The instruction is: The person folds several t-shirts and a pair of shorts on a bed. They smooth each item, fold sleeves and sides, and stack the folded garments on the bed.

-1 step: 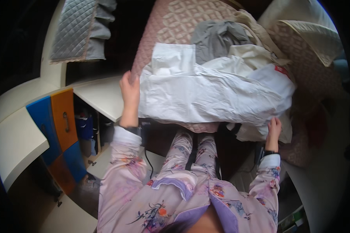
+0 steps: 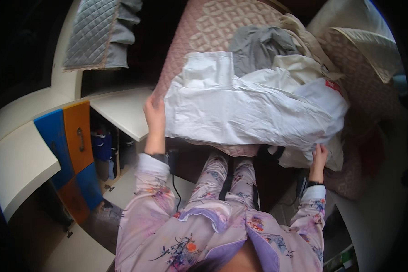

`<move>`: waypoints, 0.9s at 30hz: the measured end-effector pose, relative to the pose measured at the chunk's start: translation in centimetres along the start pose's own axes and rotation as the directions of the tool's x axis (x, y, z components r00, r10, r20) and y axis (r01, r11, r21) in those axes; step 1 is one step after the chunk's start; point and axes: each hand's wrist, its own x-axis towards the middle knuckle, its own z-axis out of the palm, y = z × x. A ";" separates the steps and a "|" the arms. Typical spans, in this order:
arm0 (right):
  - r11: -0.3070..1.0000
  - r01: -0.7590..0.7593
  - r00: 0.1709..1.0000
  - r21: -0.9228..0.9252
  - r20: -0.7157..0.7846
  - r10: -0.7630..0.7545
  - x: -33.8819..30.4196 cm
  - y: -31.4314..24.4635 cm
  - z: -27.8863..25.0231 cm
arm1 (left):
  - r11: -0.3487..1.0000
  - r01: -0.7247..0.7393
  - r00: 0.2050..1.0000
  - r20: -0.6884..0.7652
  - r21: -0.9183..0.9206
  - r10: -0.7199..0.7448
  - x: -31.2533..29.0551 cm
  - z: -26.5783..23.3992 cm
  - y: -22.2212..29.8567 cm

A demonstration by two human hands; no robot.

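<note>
A long white garment (image 2: pixel 254 113) lies spread across the bed in front of me, its surface lightly creased. A squarish section of it lies toward the far left. Its exact kind is hard to tell. At its left edge my left hand (image 2: pixel 155 120) has its fingers curled in against the cloth. My right hand (image 2: pixel 319 158) pinches the near right edge, thumb and fingers together on the fabric. A red patch (image 2: pixel 333 87) shows on white cloth at the far right end.
Behind the garment a grey cloth (image 2: pixel 263 47) and cream cloths (image 2: pixel 297 68) are heaped on the pink quilted bedspread (image 2: pixel 181 45). Pillows (image 2: pixel 367 50) lie at the far right. Left of me stand a white desktop (image 2: pixel 122 111) and blue and orange drawers (image 2: pixel 79 131).
My left hand has moved slightly toward me along the garment's left edge. The whole view has shifted a little; the garment stays spread, with my right hand at the same edge.
</note>
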 end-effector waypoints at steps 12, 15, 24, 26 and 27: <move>0.859 0.153 0.988 -0.488 0.077 -0.132 7.3 9.7 0.1 | 0.444 0.795 0.595 0.384 -0.414 -0.706 -6.8 0.5 -10.5; 0.971 0.147 0.975 -0.189 0.191 -0.110 6.2 9.1 -1.4 | 0.409 0.580 0.776 0.323 -0.705 -0.542 -7.9 -0.7 -10.4; 0.180 0.236 0.953 -0.955 0.192 -0.233 1.3 1.4 0.1 | 0.550 0.766 0.621 0.158 -0.334 -0.768 -10.7 -1.4 -12.2; 0.048 0.481 0.670 -0.875 0.332 -0.664 -1.5 -2.2 4.2 | 0.869 0.436 0.899 -0.164 0.233 -0.406 -10.4 -0.3 -10.9; 0.182 0.566 0.694 -0.804 0.345 -0.632 -2.7 -4.4 6.7 | 0.931 0.171 0.976 -0.186 0.323 -0.115 -9.8 -0.1 -10.1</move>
